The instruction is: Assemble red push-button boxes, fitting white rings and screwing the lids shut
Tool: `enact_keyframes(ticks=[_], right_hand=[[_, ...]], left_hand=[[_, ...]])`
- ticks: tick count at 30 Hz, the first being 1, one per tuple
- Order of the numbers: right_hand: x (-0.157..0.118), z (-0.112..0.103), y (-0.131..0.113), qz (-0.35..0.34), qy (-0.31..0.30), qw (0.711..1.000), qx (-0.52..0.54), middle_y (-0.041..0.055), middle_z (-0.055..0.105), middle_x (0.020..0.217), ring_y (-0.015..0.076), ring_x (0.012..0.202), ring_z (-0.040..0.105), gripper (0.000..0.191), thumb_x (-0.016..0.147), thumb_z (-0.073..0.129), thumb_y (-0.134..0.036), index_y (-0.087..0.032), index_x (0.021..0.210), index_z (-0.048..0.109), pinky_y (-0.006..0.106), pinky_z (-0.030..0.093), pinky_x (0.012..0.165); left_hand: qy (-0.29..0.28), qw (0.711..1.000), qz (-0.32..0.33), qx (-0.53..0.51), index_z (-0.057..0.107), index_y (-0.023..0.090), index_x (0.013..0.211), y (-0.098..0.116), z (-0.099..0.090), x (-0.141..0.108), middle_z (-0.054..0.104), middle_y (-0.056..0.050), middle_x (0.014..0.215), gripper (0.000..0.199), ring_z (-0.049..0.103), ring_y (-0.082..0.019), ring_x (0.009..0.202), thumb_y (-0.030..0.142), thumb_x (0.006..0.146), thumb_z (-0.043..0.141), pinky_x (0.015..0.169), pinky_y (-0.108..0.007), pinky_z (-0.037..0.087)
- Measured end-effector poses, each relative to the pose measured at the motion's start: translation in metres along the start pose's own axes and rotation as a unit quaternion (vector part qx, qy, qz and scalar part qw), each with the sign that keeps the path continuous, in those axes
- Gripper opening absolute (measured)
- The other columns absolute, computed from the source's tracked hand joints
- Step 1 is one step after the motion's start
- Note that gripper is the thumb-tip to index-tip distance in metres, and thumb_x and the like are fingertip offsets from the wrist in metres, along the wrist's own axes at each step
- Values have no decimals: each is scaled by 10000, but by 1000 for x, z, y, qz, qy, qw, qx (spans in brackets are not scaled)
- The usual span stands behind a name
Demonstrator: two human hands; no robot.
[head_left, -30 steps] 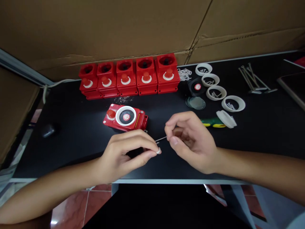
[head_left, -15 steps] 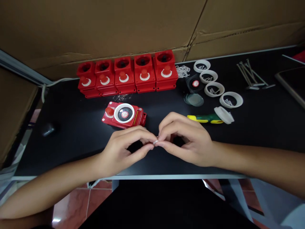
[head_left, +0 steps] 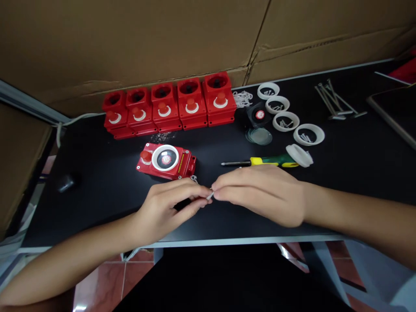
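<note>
Over the desk's near side, my left hand (head_left: 169,210) pinches a small, thin whitish piece (head_left: 210,196) between thumb and fingertips. What kind of piece it is, I cannot make out. My right hand (head_left: 260,193) meets it from the other side, its fingers pressed together at the piece's upper end and its thumb hidden. Just beyond my left hand lies a red box (head_left: 166,161) with a red knob, a white ring around a dark round window, and a bit of chain (head_left: 194,178) at its corner. Behind my right hand rests a screwdriver (head_left: 256,161) with a yellow and green handle.
Several red housings (head_left: 191,104) stand in a row along the cardboard wall (head_left: 162,39). To their right are a white chain pile (head_left: 243,99), a black part (head_left: 258,115), clear discs (head_left: 259,136), white rings holding screws (head_left: 286,121) and long metal rods (head_left: 338,102). A black mouse (head_left: 66,183) lies left.
My right hand has turned over, its back now facing up and its fingers flatter together. More of the whitish piece and the screwdriver's shaft show. The whole view has shifted slightly.
</note>
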State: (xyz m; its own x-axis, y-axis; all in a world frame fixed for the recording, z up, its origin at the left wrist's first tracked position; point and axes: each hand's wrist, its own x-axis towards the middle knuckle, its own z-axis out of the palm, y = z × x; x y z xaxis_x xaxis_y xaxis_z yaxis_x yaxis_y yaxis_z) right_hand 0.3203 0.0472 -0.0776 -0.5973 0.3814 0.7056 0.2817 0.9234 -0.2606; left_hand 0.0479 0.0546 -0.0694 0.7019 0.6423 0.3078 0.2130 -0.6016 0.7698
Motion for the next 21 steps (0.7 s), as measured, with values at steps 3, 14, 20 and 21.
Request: enact_keyframes(ticks=[3, 14, 20, 21], right_hand=[[3, -9, 0, -85, -27, 994, -60, 127, 796, 1161, 166, 1011, 761, 230, 1098, 510, -134, -63, 1205, 700, 303, 653, 892], [-5, 0, 5, -88, 8, 988, -128, 123, 767, 1172, 166, 998, 711, 258, 1092, 472, -144, -66, 1232, 674, 323, 601, 853], [-5, -2, 6, -20, -17, 993, -118, 76, 750, 1177, 118, 1041, 668, 306, 1132, 407, -141, -103, 1268, 678, 267, 541, 874], [-4, -3, 5, -7, -30, 992, -124, 65, 751, 1170, 110, 1011, 663, 276, 1135, 437, -147, -114, 1252, 685, 259, 537, 865]], left_hand=[[-13, 1000, 15, 24, 817, 176, 1167, 1, -1, 0, 834, -47, 1012, 146, 805, -146, 874, 79, 1079, 753, 829, -220, 665], [-53, 992, 80, 78, 779, 129, 1216, 0, -1, -5, 801, -87, 1109, 157, 787, -164, 978, 58, 1108, 690, 928, -238, 664], [-53, 990, 91, 91, 787, 133, 1217, 1, -2, -7, 788, -108, 1149, 129, 815, -184, 1011, 111, 1115, 711, 933, -265, 693], [-49, 989, 95, 98, 789, 134, 1221, 1, -3, -7, 785, -110, 1153, 134, 816, -184, 1001, 112, 1117, 709, 914, -268, 698]])
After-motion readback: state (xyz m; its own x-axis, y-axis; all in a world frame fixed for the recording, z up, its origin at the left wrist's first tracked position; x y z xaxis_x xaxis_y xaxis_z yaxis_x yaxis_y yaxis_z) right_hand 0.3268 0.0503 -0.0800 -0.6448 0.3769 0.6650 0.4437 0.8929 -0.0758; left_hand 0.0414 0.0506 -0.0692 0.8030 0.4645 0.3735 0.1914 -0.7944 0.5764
